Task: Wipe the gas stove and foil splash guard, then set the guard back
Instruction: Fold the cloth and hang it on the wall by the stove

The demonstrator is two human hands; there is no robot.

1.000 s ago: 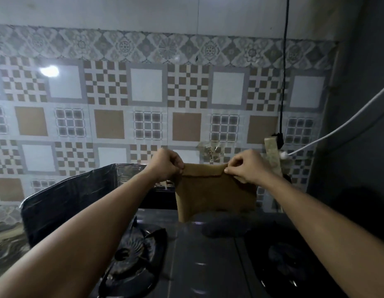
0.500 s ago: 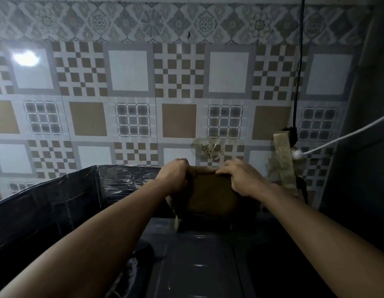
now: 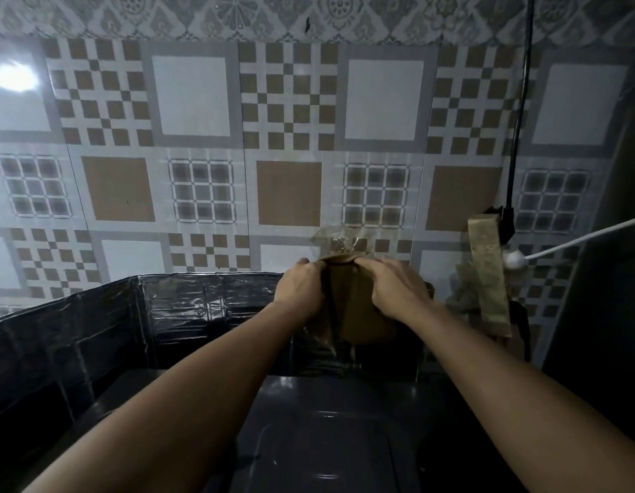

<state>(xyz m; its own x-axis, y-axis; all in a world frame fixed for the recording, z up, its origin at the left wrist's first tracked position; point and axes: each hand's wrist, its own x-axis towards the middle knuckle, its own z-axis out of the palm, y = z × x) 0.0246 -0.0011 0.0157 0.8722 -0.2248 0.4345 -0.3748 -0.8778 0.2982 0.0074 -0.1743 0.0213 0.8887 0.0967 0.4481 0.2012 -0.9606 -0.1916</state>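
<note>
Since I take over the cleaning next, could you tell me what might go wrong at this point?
Both hands, left hand and right hand, bunch the brown cloth at the top edge of the foil splash guard; pressing there could crumple or tip the thin guard. The plug and black cable sit close to the right; a damp cloth might brush them.
</note>
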